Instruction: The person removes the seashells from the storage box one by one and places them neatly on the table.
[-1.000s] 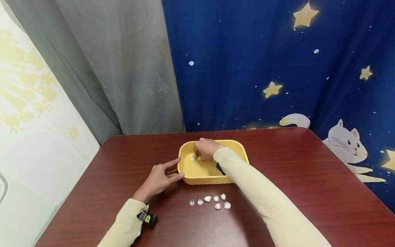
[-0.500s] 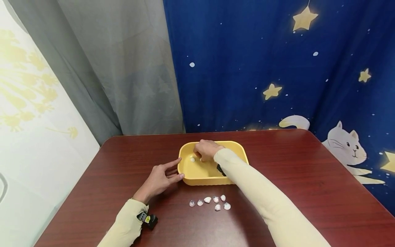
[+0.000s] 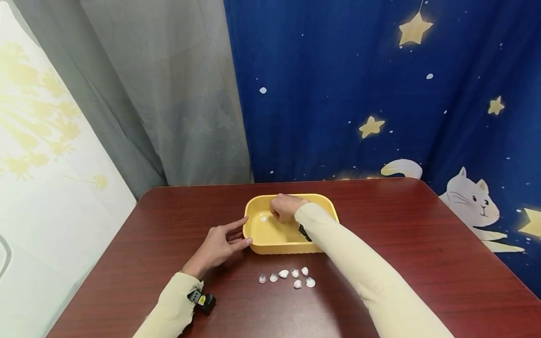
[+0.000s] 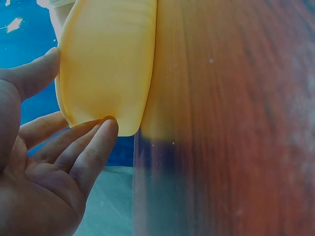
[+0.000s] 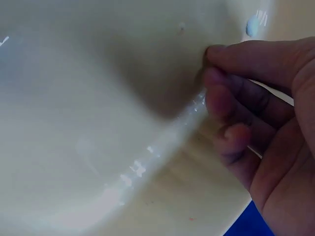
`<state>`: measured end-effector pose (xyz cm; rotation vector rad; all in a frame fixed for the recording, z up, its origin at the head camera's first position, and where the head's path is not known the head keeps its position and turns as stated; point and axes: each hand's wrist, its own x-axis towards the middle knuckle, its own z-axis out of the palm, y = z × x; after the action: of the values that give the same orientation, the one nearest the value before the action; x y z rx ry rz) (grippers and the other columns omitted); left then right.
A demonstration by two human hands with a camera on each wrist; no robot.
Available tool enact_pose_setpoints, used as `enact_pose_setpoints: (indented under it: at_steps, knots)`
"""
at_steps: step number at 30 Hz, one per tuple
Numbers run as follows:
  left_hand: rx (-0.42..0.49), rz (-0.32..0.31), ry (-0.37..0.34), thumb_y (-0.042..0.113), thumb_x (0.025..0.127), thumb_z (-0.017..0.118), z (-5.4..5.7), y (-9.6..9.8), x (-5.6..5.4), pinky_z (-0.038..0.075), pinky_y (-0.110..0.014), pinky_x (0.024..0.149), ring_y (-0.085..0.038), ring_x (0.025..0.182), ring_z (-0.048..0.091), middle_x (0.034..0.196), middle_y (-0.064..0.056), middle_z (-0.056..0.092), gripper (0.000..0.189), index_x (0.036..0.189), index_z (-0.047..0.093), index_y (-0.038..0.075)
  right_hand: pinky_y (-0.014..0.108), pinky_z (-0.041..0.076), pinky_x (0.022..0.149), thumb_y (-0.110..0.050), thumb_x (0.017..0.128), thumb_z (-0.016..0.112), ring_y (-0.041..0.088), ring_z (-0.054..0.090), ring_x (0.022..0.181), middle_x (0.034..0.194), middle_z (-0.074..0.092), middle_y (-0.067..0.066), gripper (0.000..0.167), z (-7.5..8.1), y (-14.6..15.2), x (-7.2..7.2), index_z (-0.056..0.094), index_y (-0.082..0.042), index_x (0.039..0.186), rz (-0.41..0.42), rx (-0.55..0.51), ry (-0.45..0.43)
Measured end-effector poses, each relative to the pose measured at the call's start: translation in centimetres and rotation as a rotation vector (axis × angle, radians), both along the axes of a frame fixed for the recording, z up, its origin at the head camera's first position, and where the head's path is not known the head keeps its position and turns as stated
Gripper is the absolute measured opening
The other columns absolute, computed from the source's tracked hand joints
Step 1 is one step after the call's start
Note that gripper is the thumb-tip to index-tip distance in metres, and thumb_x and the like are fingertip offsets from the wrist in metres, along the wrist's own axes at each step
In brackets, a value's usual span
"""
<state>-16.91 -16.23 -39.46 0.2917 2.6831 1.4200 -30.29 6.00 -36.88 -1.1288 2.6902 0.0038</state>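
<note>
A yellow plastic tub stands on the table near its far side. My left hand steadies its left end from outside, thumb and fingers spread and touching the wall and rim. The left wrist view shows these fingers extended, fingertips against the tub. My right hand reaches down inside the tub, thumb and index finger pinched together in the right wrist view. What the fingertips pinch is mostly hidden; it appears to be a small shell. Another small white shell lies on the tub floor, left of this hand.
Several small pale shells lie on the table in front of the tub, most in a loose row. The dark red wooden table reaches back to blue and grey curtains. A white panel flanks the left edge.
My right hand has shifted slightly right inside the tub. The second white shell beneath its fingertips has gone from sight. My left hand keeps its place on the tub's end.
</note>
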Motion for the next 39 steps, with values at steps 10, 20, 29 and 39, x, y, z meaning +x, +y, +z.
enact_pose_setpoints:
  at_steps: [10, 20, 29, 39]
  knots:
    - [-0.017, 0.002, 0.002, 0.037, 0.086, 0.079, -0.2, -0.1, 0.0, 0.060, -0.031, 0.093, -0.022, 0.123, 0.066, 0.148, -0.011, 0.056, 0.071, 0.149, 0.051, 0.022, 0.021, 0.040, 0.055, -0.002, 0.083, 0.069, 0.011, 0.049, 0.065, 0.067, 0.056, -0.006, 0.024, 0.0, 0.3, -0.2, 0.061, -0.019, 0.068, -0.044, -0.053, 0.079]
    - [-0.007, -0.008, 0.007, 0.036, 0.086, 0.080, -0.3, -0.2, -0.1, 0.060, -0.031, 0.093, -0.021, 0.123, 0.066, 0.148, -0.011, 0.057, 0.071, 0.149, 0.051, 0.020, 0.023, 0.051, 0.060, -0.003, 0.079, 0.076, 0.011, 0.057, 0.071, 0.076, 0.066, -0.008, 0.021, -0.6, 0.7, -0.3, 0.073, -0.022, 0.073, -0.041, -0.040, 0.129]
    - [0.000, -0.015, 0.014, 0.035, 0.086, 0.080, -0.3, -0.2, -0.1, 0.060, -0.030, 0.092, -0.022, 0.122, 0.067, 0.148, -0.013, 0.056, 0.071, 0.149, 0.051, 0.020, 0.021, 0.048, 0.056, -0.004, 0.080, 0.077, 0.010, 0.055, 0.067, 0.069, 0.065, -0.009, 0.027, -0.6, 0.6, -0.3, 0.068, -0.023, 0.064, -0.016, -0.058, 0.133]
    - [-0.005, -0.007, 0.013, 0.036, 0.086, 0.080, -0.3, -0.1, -0.1, 0.060, -0.030, 0.092, -0.021, 0.122, 0.067, 0.147, -0.013, 0.057, 0.071, 0.149, 0.051, 0.019, 0.018, 0.039, 0.051, 0.001, 0.077, 0.070, 0.008, 0.049, 0.060, 0.060, 0.055, -0.011, 0.032, 0.6, 0.3, 0.0, 0.061, -0.022, 0.056, 0.026, -0.108, 0.115]
